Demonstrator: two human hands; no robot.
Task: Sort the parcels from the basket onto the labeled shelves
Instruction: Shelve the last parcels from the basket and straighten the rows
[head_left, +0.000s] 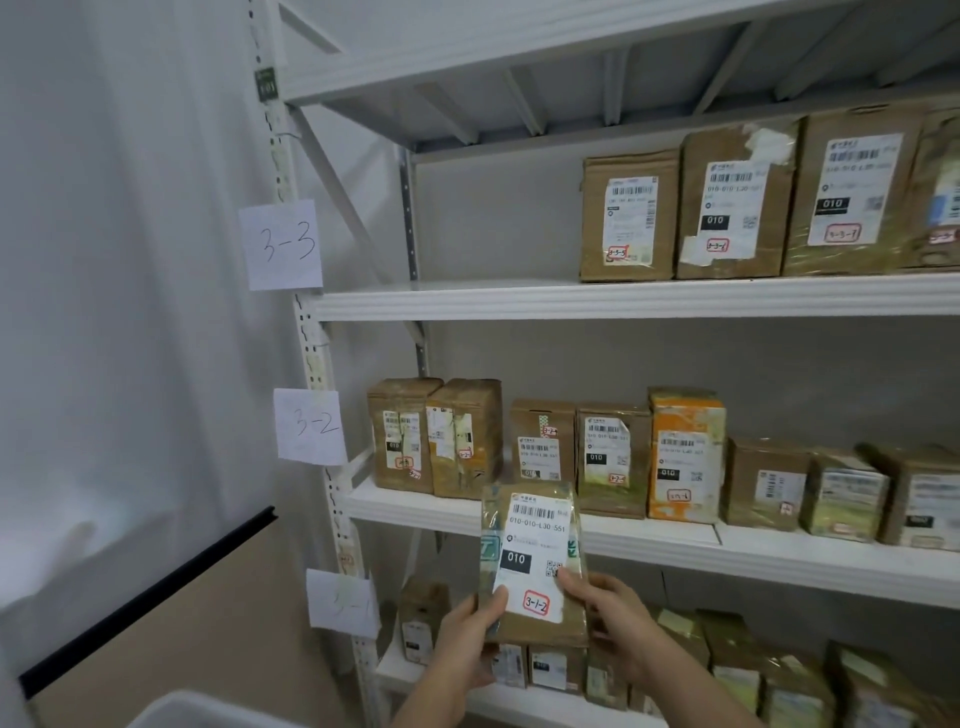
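Your hands hold 1 parcel (532, 561) upright in front of the rack, its long axis vertical and its label facing you. Your left hand (470, 636) grips the lower left corner, thumb laid on the label; your right hand (610, 621) grips the lower right edge, fingers curled round it. Both are closed on the parcel and neither is free. The red-ringed mark on its label reads 3-1-2. The paper tags on the left upright read 3-3 (283, 244), 3-2 (310, 426) and, faintly, what appears to be 3-1 (343, 603). The parcel hangs in front of the edge of the 3-2 shelf (675, 540), while the lowest shelf (519, 701), beside the faint tag, lies below and just behind your hands. In my judgement that lowest shelf is the destination, so the coming move runs downward and forward, not upward. Parcels already stand there directly behind your hands; whether a gap exists among them is hidden. Both hands are about equally near. A white bin rim (197, 712) shows at lower left; I cannot tell whether it is the basket.
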